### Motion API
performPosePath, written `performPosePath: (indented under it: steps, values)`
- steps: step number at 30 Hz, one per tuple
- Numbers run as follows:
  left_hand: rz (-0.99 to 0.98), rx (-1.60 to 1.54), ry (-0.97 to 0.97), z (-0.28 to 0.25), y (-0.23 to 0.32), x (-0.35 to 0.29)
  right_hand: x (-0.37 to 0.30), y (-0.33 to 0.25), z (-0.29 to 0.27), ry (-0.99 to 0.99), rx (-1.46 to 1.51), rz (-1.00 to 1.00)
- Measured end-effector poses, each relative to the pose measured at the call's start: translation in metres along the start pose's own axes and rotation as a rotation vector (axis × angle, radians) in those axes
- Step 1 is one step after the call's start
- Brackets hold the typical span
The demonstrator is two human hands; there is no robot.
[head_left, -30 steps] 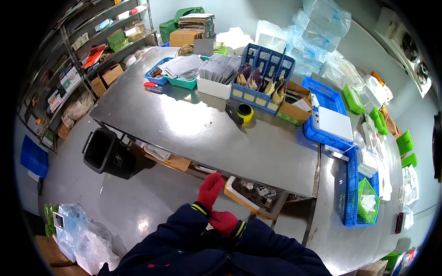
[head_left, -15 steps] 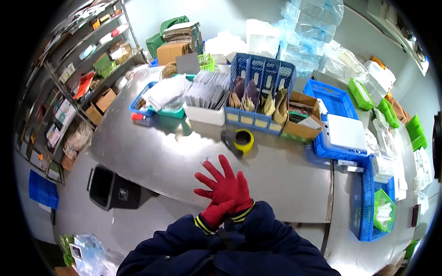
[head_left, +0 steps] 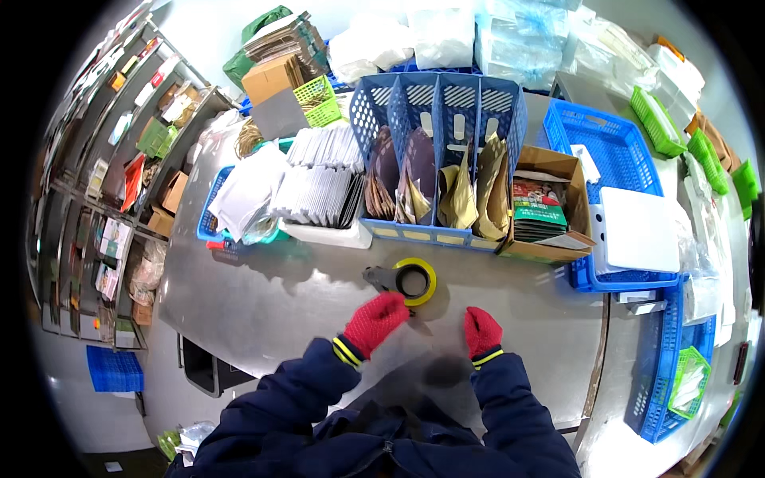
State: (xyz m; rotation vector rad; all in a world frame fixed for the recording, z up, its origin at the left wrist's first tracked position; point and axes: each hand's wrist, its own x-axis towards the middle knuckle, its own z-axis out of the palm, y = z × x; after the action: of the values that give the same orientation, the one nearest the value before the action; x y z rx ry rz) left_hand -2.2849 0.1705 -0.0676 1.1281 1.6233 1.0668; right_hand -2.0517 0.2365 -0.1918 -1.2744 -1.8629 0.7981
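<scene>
Both my hands wear red knit gloves over dark blue sleeves. My left hand [head_left: 376,323] is closed, with its knuckles at the near edge of a tape dispenser [head_left: 381,279] loaded with a yellow roll of tape [head_left: 429,282]. Whether the glove touches the roll, I cannot tell. Over the steel table [head_left: 279,319], to the right of the dispenser, my right hand [head_left: 483,331] is curled into a loose fist. Nothing shows in either hand, though the fingers' undersides are hidden.
Behind the dispenser stand a white bin of envelopes [head_left: 327,233], a blue divided rack [head_left: 402,231] holding paper packets, and a cardboard box [head_left: 550,252]. Blue crates [head_left: 586,275] line the right side. A black bin [head_left: 199,368] is beyond the left edge; shelving [head_left: 73,191] stands farther left.
My hands have come apart: the left let go of the right wrist and moved near the tape dispenser. My right hand moved right, and its spread fingers curled in. The view has tilted and shifted.
</scene>
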Motion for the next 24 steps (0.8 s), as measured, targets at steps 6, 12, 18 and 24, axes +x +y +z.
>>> performPosePath:
  steps: [6,12,18,24]
  values:
    - [0.43,0.509,0.159,-0.027,0.041,0.132,-0.009,0.03,0.013,-0.177,-0.337,0.03]
    - [0.694,1.029,0.11,-0.026,0.056,0.232,0.008,0.01,0.007,-0.3,-0.29,0.12]
    - [0.62,1.234,-0.163,-0.027,0.027,0.252,0.009,0.008,0.004,-0.413,-0.36,0.154]
    - [0.765,1.13,-0.149,-0.055,0.022,0.244,0.004,0.017,0.008,-0.191,-0.325,-0.002]
